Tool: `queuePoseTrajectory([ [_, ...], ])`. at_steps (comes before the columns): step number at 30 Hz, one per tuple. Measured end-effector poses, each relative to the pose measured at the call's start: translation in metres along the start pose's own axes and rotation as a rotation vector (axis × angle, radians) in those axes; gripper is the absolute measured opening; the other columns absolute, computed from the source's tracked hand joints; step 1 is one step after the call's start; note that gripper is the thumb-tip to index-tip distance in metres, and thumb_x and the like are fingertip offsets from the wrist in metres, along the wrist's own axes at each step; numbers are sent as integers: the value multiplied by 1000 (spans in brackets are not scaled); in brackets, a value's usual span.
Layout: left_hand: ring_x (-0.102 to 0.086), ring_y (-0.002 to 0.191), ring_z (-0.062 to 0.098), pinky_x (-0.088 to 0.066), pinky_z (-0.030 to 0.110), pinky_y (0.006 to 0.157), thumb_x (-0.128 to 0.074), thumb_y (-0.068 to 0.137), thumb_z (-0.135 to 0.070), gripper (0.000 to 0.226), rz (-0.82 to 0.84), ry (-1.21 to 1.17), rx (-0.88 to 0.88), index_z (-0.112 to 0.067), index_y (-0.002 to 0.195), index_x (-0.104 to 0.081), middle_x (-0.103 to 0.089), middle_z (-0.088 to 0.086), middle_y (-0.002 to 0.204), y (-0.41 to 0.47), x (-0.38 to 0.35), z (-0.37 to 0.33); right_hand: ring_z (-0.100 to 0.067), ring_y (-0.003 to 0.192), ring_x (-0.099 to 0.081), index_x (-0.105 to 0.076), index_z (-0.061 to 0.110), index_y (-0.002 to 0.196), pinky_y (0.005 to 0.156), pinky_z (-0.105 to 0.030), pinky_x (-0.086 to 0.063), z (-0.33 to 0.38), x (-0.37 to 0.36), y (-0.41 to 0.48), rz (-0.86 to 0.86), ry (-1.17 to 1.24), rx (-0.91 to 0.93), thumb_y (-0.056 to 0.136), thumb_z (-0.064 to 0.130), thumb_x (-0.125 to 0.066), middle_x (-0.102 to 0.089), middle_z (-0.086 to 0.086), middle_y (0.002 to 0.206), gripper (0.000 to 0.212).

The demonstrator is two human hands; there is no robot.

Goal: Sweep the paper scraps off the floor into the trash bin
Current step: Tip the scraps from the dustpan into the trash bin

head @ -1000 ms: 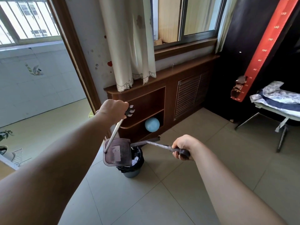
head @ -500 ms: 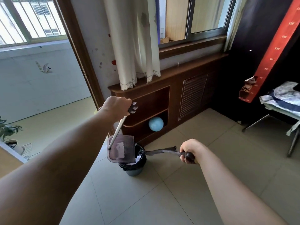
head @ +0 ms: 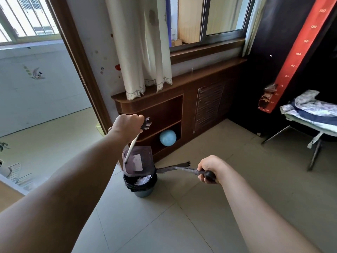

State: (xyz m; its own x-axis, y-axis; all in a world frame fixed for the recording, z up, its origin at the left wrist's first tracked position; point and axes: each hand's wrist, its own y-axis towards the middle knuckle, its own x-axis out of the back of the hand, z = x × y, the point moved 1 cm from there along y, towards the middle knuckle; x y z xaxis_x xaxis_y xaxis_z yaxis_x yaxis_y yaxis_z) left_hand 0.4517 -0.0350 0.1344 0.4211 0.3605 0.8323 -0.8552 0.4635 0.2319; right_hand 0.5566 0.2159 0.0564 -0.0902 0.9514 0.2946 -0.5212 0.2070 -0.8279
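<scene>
- Left hand [head: 125,125], centre of frame: fingers curled tight round the top of the dustpan handle [head: 132,144]. The handle's dark clawed end pokes out past the knuckles on the right.
- Right hand [head: 209,168], right of centre and lower: fist closed round the dark grip of the broom [head: 184,169]. The shaft runs left from the fist. The fingers are on the far side of the grip, so only knuckles and thumb side show.
- Dustpan [head: 139,161]: dark and translucent, tipped steeply, with its lower edge at the far rim of the trash bin [head: 140,186].
- A pale rectangular patch lies on the pan's face. Cannot tell whether it is a label, paper or glare.
- Broom bristles: a flat dark fan just right of the pan's lower corner, level with the bin rim. Contact with pan or bin cannot be resolved.
- Trash bin: stands on the tiled floor [head: 145,225] just below frame centre. Grey-blue, lined with a black bag folded over the rim.
- Paper scraps [head: 143,179]: white, crumpled, visible inside the bin. The pan hides the far part of the opening.
- Background: wooden cabinet [head: 164,108] with a blue ball [head: 167,136] on its lower shelf, directly behind the bin.
- Both forearms are cut off by the lower frame edge.
</scene>
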Motion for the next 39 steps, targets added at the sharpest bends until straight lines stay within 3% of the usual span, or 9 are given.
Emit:
queuePoseTrajectory([
  [4,-71,87,18,-48,27,62,-51,95,-46,34,-3,14,-7,-16,111,-53,-68,-3,99,1,-6,-3,-12,48,-45,-48,3,79,30,-11,-34,0,2,3,-15,-27,-13,90,4,-38,-49,-9,64,15],
  [10,-70,81,19,-48,28,59,-52,96,-44,32,12,-36,4,-16,111,-53,-66,-3,97,8,-17,-8,-13,26,-45,-49,3,84,30,-11,-34,2,16,6,-39,-4,20,89,4,-40,-49,-10,61,10],
  [21,-71,84,20,-50,28,62,-52,96,-43,32,4,-31,3,-16,111,-53,-67,-2,97,12,-16,-10,-12,21,-42,-48,5,84,30,-10,-35,3,30,-1,-111,145,71,90,3,-41,-48,-10,61,10],
  [29,-70,87,21,-52,30,66,-53,95,-45,35,16,-40,26,-15,113,-54,-68,-1,100,14,-6,0,-11,23,-44,-49,4,98,28,-10,-33,16,36,-9,-90,94,106,91,6,-41,-50,-9,61,10],
  [39,-70,92,19,-48,28,68,-50,98,-38,27,26,-8,107,-16,111,-58,-69,-2,99,12,8,27,-10,26,-46,-52,2,85,28,-12,-33,26,7,-3,-11,-8,99,90,7,-40,-52,-8,63,14],
])
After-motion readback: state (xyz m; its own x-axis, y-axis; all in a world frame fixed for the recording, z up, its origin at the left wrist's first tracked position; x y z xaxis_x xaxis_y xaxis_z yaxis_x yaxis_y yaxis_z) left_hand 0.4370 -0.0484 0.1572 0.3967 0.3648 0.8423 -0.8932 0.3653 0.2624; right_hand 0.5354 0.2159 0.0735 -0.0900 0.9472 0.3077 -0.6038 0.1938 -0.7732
